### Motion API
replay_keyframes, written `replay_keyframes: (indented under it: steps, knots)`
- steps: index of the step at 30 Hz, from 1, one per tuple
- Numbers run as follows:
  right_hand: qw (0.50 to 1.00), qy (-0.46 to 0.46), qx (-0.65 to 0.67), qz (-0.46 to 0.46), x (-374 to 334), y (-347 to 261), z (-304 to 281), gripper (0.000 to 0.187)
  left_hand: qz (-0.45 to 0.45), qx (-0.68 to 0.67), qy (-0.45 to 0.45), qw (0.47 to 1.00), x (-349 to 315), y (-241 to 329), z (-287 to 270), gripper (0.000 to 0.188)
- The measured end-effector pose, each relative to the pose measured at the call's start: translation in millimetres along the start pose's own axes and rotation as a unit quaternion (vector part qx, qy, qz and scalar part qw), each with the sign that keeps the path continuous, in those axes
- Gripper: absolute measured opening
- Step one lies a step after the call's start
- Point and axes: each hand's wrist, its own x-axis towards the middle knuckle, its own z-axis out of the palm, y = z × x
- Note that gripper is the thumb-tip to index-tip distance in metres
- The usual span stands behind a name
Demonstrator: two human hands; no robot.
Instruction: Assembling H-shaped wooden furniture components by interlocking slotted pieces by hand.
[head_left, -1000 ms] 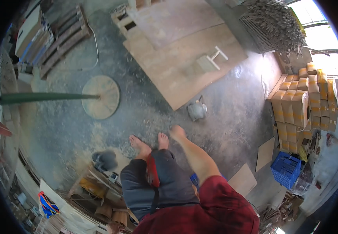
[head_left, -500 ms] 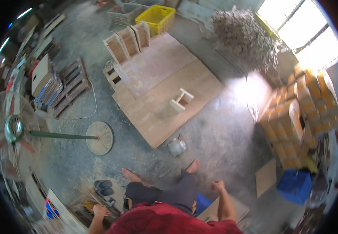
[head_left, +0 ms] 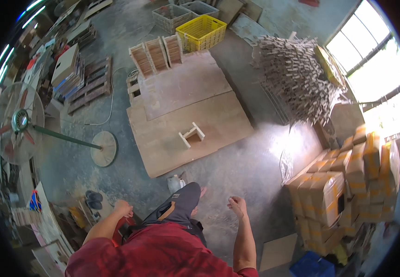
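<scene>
My left hand hangs beside my left hip with its fingers curled in, and no object shows in it. In front of my right side, my right hand is held out over the bare floor, fingers loosely curled around nothing visible. Neither hand touches anything I can see. Ahead, a small pale wooden frame, roughly H-shaped, rests on a large cardboard sheet. A whitish container stands on the floor between that sheet and my raised knee.
Wooden boxes and a yellow crate stand beyond the cardboard. A big pile of wood strips and taped cartons are on the right. On the left are a pedestal fan, a pallet and slippers.
My view has turned toward the right, and the cardboard sheet appears rotated. My legs have shifted in a step, the container now nearer to them. Both hands remain curled.
</scene>
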Motion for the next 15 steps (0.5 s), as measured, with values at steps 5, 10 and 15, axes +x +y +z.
replay_keyframes:
  steps: [5, 10, 15]
  knots:
    - [0.998, 0.011, -0.011, -0.06, 61.7, -56.8, -86.3, 0.039, 0.054, 0.163, -0.036, 0.984, 35.8, 102.6, 86.3, 0.03]
    - [0.99, -0.026, -0.126, 0.059, 107.5, -21.9, -212.9, 0.027, -0.019, 0.02, -0.046, 0.999, -11.4, 246.2, 135.2, 0.033]
    - [0.985, -0.058, -0.142, 0.075, 146.5, -85.4, -297.9, 0.037, 0.027, -0.075, 0.034, 0.996, -2.2, 336.0, 147.7, 0.034]
